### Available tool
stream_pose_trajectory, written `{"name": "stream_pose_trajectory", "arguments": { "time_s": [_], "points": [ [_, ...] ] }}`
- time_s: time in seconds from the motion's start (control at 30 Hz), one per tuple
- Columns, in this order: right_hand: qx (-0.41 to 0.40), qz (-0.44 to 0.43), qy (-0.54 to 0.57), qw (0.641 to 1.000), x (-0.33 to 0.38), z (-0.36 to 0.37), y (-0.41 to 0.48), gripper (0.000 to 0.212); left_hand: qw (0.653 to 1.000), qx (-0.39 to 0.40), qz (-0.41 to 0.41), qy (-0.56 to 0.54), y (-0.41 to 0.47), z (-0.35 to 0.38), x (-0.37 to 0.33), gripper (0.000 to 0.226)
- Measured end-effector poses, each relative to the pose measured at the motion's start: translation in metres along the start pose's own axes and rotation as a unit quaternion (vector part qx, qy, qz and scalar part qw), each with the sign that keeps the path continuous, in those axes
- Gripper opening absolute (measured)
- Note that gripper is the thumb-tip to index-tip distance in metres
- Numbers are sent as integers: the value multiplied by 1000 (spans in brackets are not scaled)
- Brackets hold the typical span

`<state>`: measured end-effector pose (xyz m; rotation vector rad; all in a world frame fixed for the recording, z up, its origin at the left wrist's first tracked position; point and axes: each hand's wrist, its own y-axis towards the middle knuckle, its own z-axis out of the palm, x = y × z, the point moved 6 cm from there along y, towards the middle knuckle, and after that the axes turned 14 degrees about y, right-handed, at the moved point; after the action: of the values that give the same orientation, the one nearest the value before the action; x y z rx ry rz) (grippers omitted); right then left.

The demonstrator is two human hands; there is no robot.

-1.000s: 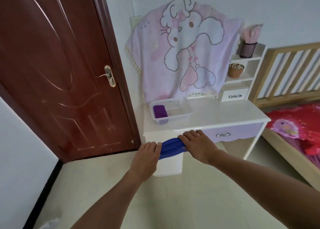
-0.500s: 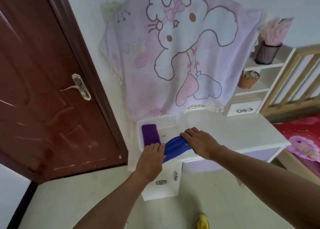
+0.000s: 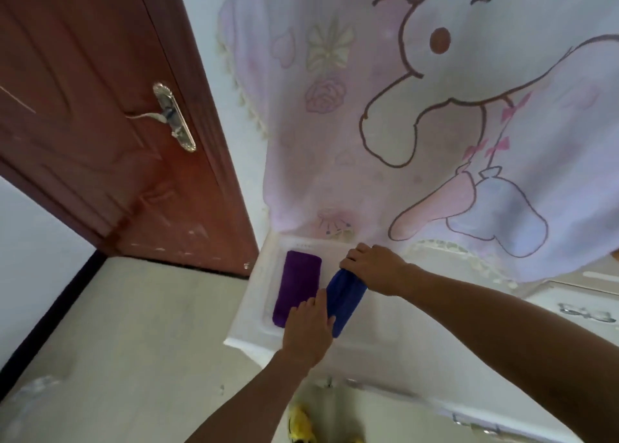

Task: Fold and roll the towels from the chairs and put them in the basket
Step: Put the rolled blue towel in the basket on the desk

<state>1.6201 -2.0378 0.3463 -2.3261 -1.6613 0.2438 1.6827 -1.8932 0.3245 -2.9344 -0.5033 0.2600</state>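
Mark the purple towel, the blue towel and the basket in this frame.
purple towel [image 3: 297,288]: head view, middle of the roll's top side.
blue towel [image 3: 345,294]: head view, exposed middle of the roll.
basket [image 3: 303,243]: head view, its far perforated wall.

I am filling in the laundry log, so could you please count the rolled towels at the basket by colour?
Purple towel: 1, lying in the basket
Blue towel: 1, held by the left hand and the right hand beside the purple one
Total: 2
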Motion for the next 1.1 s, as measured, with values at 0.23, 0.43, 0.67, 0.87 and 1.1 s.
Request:
{"name": "stream_pose_trajectory", "arguments": {
  "time_s": [0.23, 0.43, 0.67, 0.87, 1.1],
  "points": [
    [81, -79, -17, 993, -9, 31, 70, 42, 979, 95, -103, -148, 31, 43, 15, 35],
    [121, -141, -24, 982, 3, 51, 99, 34, 973, 154, -152, -81, 44, 63, 22, 29],
    [-32, -220, -19, 975, 5, 42, 117, 30, 978, 64, -177, 88, 44, 59, 25, 52],
    [-42, -227, 53, 972, -4, 61, 111, 39, 980, 42, -149, 123, 45, 74, 17, 26],
    [19, -163, 80, 983, -5, 70, 114, 32, 978, 70, -158, 120, 50, 69, 16, 27]
  ]
}}
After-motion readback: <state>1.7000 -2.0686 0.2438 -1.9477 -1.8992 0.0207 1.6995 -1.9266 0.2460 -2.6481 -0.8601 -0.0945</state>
